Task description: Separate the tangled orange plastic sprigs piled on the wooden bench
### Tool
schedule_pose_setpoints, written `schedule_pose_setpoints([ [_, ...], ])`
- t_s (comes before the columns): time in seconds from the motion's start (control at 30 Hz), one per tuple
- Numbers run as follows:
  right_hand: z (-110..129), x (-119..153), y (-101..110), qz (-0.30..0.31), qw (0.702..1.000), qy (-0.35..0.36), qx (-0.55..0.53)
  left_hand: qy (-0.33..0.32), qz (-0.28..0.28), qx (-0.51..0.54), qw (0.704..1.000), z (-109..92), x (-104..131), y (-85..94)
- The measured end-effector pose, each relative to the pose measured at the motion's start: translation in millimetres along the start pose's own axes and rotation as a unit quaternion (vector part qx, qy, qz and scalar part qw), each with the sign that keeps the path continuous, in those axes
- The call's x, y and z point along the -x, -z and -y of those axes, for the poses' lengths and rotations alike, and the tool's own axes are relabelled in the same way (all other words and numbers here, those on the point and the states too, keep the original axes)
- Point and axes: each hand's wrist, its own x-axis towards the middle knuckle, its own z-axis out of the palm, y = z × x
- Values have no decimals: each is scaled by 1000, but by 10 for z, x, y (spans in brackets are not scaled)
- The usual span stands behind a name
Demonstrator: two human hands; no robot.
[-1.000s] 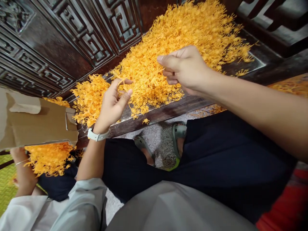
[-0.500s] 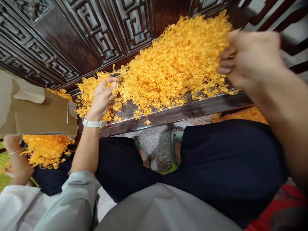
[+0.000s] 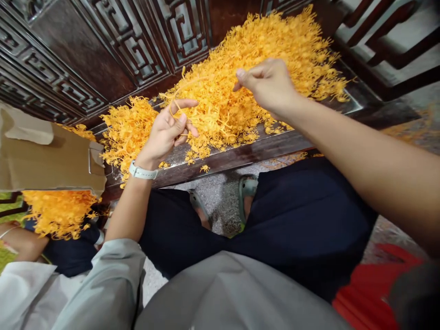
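Our left hand [image 3: 164, 130] is holding a looped yellow strand [image 3: 171, 108] near the spiky pile [image 3: 220, 91] on the table [image 3: 237, 157]; we are not making out what, if anything, our curled right hand [image 3: 270, 87] is grasping.

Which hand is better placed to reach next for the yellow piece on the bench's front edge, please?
Probably the left hand: it is nearer the yellow piece; the right hand is farther, over the pile.

Your bare right hand [image 3: 270, 87] back leftward, over orange-yellow heap of spidery pieces [image 3: 223, 85]; your bare left hand [image 3: 164, 133] spread wider.
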Motion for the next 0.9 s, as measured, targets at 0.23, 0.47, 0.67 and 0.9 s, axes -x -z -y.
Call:
schedule_pose_setpoints([
  [0.23, -246, 23, -63, 98, 994, 12, 41, -25, -8, -4, 1000, 11, -11, -91],
  [0.47, -387, -9, -302, 159, 984, 80, 18, -26, -99, 22, 995, 208, -38, -343],
  [0.67, -269, 37, -432, 106, 994, 16, -19, -86, -121, 64, 987, 210, -60, -387],
  [0.9, -202, 56, -300, 223, 974, -6, -26, -39, -161, 102, 981, 5, -131, -35],
])
